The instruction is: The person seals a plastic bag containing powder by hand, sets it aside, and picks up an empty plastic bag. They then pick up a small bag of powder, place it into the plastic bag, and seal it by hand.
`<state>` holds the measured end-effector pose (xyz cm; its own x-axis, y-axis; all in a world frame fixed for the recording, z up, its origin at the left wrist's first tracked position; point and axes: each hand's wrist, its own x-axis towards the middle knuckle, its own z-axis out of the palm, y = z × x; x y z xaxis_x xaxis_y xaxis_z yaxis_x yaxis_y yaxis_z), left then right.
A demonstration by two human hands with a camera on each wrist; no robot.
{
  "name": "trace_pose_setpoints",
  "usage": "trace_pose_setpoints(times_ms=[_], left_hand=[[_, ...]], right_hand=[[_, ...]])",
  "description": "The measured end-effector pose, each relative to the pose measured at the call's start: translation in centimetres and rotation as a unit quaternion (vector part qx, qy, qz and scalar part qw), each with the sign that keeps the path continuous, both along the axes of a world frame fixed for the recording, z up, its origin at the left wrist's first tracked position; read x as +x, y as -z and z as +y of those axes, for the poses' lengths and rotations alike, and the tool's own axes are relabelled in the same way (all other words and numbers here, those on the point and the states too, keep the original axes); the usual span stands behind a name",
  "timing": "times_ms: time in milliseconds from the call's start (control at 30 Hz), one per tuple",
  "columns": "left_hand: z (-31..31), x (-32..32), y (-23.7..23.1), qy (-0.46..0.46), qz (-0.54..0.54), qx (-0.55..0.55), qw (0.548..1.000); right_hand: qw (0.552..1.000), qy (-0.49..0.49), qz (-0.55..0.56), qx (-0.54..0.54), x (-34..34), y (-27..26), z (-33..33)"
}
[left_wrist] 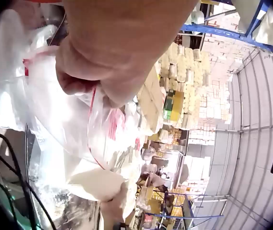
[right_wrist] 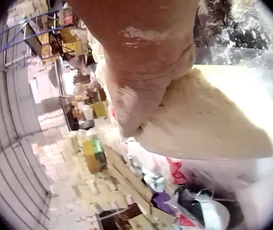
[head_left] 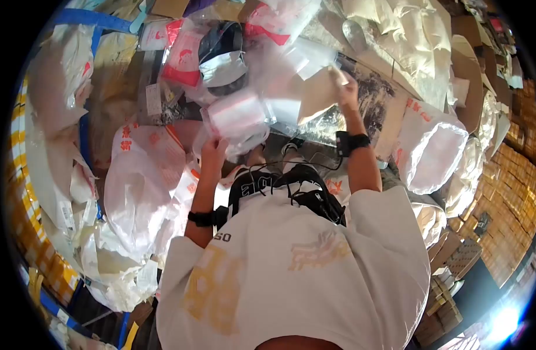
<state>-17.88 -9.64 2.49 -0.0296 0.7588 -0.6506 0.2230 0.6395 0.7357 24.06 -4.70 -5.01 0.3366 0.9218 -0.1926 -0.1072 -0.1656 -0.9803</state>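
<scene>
My left hand (head_left: 214,149) pinches the edge of a clear zip bag (head_left: 236,116). A thin red line runs along the bag beside the fingers in the left wrist view. My right hand (head_left: 348,92) grips the corner of a clear plastic bag with cream-coloured powder (right_wrist: 213,115) in it. In the head view this powder bag (head_left: 319,98) is tilted over the work surface, to the right of the zip bag. The right fingers are partly hidden behind the wrist in the right wrist view, and white dust lies on the skin.
A metal scoop (head_left: 354,35) lies by large cream-coloured sacks (head_left: 405,35) at the back. Red-and-white packets (head_left: 182,57) and a black-and-white bundle (head_left: 222,55) are at the back left. Large plastic sacks stand at the left (head_left: 142,181) and right (head_left: 434,146). A dark, powder-dusted board (head_left: 376,96) lies near the right hand.
</scene>
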Motion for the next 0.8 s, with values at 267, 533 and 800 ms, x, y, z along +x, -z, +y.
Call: trace_pose_setpoints(times_ms=[267, 533, 800], left_hand=[[5.6, 5.8, -1.6, 0.165, -0.015, 0.15, 0.975], [9.6, 14.1, -0.4, 0.18, 0.203, 0.302, 0.914], [9.6, 17.5, 1.2, 0.19, 0.045, 0.277, 0.941]], right_hand=[[0.923, 0.055, 0.359, 0.126, 1.4, -9.0, -3.3], [0.762, -0.003, 0.627, 0.162, -4.1, -6.1, -8.5], [0.74, -0.019, 0.669, 0.062, -7.9, -2.6, -10.6]])
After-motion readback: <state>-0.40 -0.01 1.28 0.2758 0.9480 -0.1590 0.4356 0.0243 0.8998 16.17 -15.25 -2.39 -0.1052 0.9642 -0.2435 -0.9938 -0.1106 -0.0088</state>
